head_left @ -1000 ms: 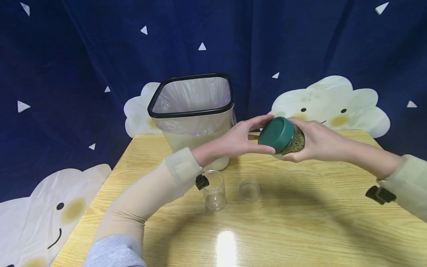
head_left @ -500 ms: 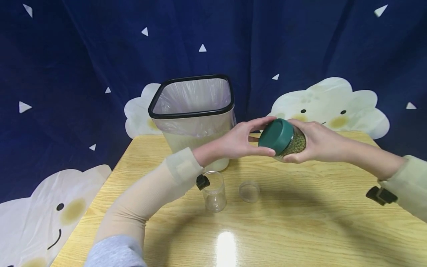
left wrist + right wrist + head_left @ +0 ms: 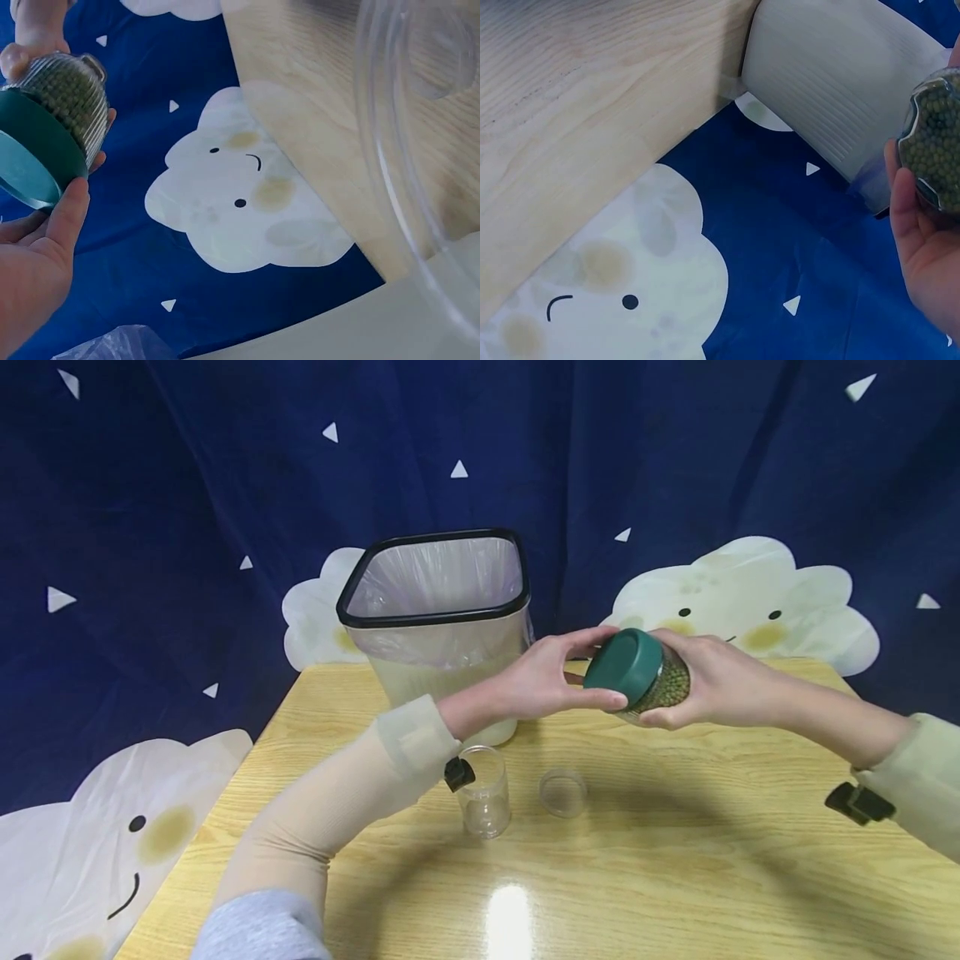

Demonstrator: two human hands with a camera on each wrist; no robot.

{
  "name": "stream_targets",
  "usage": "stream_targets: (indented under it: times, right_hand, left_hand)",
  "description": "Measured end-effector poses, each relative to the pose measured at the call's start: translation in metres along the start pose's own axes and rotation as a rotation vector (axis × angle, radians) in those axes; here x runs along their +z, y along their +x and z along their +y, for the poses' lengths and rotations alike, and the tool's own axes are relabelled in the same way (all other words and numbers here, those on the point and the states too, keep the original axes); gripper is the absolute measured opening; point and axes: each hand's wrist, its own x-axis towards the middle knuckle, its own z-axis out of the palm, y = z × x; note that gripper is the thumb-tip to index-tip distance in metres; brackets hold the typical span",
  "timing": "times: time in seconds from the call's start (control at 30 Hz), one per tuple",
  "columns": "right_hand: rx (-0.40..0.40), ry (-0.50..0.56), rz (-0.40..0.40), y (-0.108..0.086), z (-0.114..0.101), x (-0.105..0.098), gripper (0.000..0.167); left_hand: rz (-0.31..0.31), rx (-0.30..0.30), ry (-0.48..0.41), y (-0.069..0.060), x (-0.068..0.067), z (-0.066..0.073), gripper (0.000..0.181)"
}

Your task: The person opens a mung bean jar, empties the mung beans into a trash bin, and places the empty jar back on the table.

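Note:
A clear ribbed jar of green beans (image 3: pixel 667 683) is held above the table, tilted so that its green lid (image 3: pixel 622 667) faces left. My right hand (image 3: pixel 723 681) grips the jar's body from the right. On the other side my left hand (image 3: pixel 551 675) holds the lid between thumb and fingers. The lid sits on the jar's mouth. Beans (image 3: pixel 939 142) show through the base in the right wrist view. Below, a clear open container (image 3: pixel 486 797) stands on the table beside a clear round lid (image 3: pixel 563 792).
Behind the left hand stands a pale bin (image 3: pixel 442 652) with a black rim and a plastic liner. The wooden table (image 3: pixel 675 860) reaches back to a dark blue curtain (image 3: pixel 480 427) printed with clouds and triangles.
Hardly anything differs. Both hands stay on the jar and its lid, and the whole scene shifts slightly in the head view.

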Motion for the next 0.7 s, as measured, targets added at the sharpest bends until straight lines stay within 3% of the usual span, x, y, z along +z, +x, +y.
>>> stream_targets:
  times: [0.17,0.43,0.7]
  right_hand:
    - [-0.001,0.003,-0.011,-0.0001,-0.0004,-0.0025,0.073]
    - [0.000,0.015,-0.031,-0.0004,-0.0036,-0.0057,0.075]
    - [-0.007,0.041,-0.052,0.0001,-0.0072,-0.0085,0.070]
  left_hand:
    - [-0.017,0.021,-0.002,0.0012,-0.0023,0.0002,0.076]
    - [-0.079,0.136,-0.059,0.0019,-0.0068,0.0001,0.089]
    - [-0.062,0.137,0.011,0.0001,-0.0083,0.0021,0.088]
